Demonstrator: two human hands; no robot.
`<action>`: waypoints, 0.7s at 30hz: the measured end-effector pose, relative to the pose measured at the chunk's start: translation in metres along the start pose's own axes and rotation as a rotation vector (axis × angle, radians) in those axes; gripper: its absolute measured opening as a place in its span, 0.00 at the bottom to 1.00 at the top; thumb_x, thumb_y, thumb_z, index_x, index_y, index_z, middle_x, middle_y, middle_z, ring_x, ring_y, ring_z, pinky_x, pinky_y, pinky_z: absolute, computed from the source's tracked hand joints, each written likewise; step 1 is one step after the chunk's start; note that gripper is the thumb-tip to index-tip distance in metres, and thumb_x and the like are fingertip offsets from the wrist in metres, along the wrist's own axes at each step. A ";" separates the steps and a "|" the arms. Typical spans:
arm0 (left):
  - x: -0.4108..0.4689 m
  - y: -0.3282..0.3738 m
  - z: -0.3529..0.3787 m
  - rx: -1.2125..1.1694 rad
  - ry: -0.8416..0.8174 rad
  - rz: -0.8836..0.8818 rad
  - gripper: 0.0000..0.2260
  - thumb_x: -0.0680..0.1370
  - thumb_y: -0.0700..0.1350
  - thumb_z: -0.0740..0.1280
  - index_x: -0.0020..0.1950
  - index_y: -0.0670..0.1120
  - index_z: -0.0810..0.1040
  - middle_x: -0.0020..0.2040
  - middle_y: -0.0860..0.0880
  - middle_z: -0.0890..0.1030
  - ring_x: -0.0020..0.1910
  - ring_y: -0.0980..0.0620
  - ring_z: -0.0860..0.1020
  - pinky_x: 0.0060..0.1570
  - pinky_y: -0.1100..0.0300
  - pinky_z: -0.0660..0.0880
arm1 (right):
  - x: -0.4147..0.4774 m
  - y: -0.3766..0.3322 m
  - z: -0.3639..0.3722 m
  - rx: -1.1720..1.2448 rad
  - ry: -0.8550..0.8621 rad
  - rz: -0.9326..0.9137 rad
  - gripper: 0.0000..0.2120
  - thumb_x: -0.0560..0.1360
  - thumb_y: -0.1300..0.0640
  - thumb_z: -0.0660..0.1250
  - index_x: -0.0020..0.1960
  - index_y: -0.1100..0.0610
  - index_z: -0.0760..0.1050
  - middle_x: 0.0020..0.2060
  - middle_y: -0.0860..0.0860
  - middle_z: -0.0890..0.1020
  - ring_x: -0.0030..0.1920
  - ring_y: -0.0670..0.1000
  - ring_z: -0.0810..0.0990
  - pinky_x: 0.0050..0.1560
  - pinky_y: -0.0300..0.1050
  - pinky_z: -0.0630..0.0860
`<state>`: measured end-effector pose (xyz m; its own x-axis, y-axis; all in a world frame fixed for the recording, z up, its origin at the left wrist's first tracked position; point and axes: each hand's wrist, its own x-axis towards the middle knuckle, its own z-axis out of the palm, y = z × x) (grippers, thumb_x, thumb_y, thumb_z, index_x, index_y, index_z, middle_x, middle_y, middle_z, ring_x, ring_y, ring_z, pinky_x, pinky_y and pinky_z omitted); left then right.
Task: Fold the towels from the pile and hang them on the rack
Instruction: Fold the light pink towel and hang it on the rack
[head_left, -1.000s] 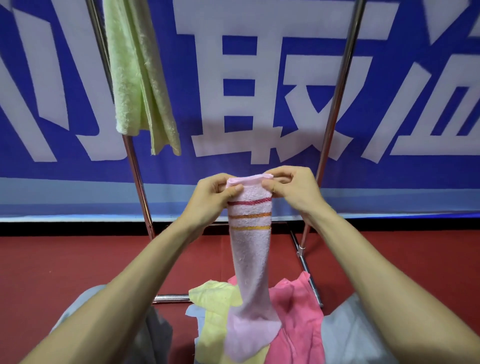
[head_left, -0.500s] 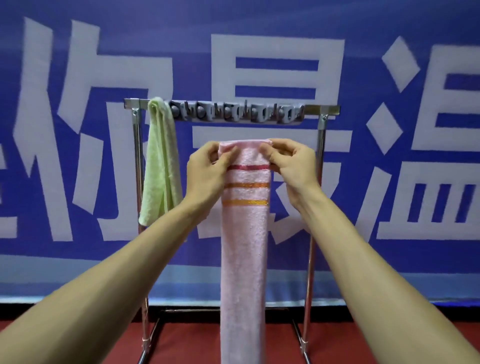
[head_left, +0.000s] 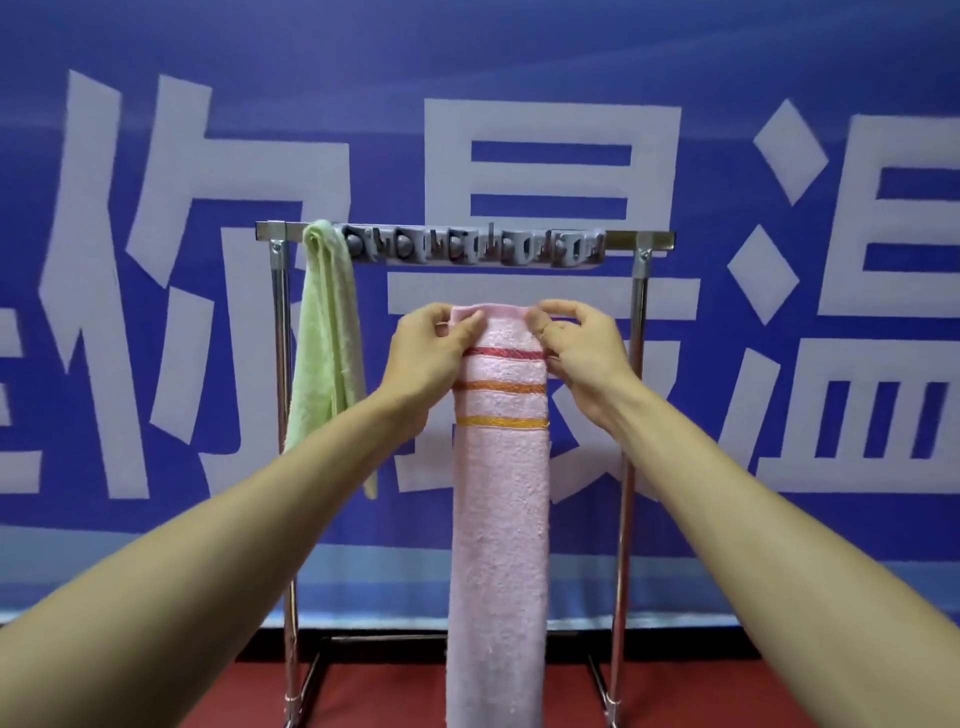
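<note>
On the rack (head_left: 641, 283) we count 1 green towel (head_left: 324, 343) hung. Left hand (head_left: 423, 358) and right hand (head_left: 584, 356) pinch the folded pink towel (head_left: 498, 493) below the bar; hanging remains.

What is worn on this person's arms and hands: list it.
Nothing worn is visible. The left hand and right hand are bare: no gloves, rings or markings seen. The left forearm and right forearm run bare to the picture's edge, without sleeves, watch or bands.
</note>
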<state>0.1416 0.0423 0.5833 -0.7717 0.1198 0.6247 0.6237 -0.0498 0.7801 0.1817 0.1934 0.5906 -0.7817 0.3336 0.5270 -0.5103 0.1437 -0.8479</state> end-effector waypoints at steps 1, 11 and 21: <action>-0.002 -0.003 0.002 -0.002 -0.009 -0.010 0.05 0.77 0.48 0.68 0.48 0.47 0.79 0.42 0.49 0.83 0.41 0.52 0.81 0.40 0.54 0.80 | -0.002 0.005 -0.001 0.053 -0.009 0.056 0.22 0.73 0.51 0.70 0.63 0.61 0.72 0.51 0.58 0.82 0.45 0.52 0.82 0.40 0.44 0.79; -0.014 -0.053 0.009 -0.031 0.065 -0.235 0.10 0.77 0.48 0.67 0.52 0.42 0.77 0.46 0.44 0.82 0.43 0.47 0.82 0.38 0.53 0.81 | -0.041 0.086 -0.009 0.120 -0.265 0.307 0.26 0.74 0.36 0.56 0.52 0.56 0.80 0.44 0.52 0.86 0.46 0.50 0.84 0.49 0.47 0.80; -0.042 -0.139 -0.018 -0.301 0.313 -0.659 0.07 0.76 0.38 0.67 0.38 0.41 0.74 0.36 0.44 0.76 0.29 0.51 0.74 0.30 0.61 0.70 | -0.085 0.179 -0.008 -0.092 -0.396 0.317 0.07 0.74 0.63 0.69 0.51 0.62 0.79 0.42 0.55 0.83 0.42 0.48 0.80 0.46 0.45 0.80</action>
<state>0.0851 0.0261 0.4488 -0.9976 -0.0650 -0.0240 -0.0007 -0.3371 0.9415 0.1598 0.1980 0.3939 -0.9778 -0.0017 0.2096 -0.2065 0.1799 -0.9618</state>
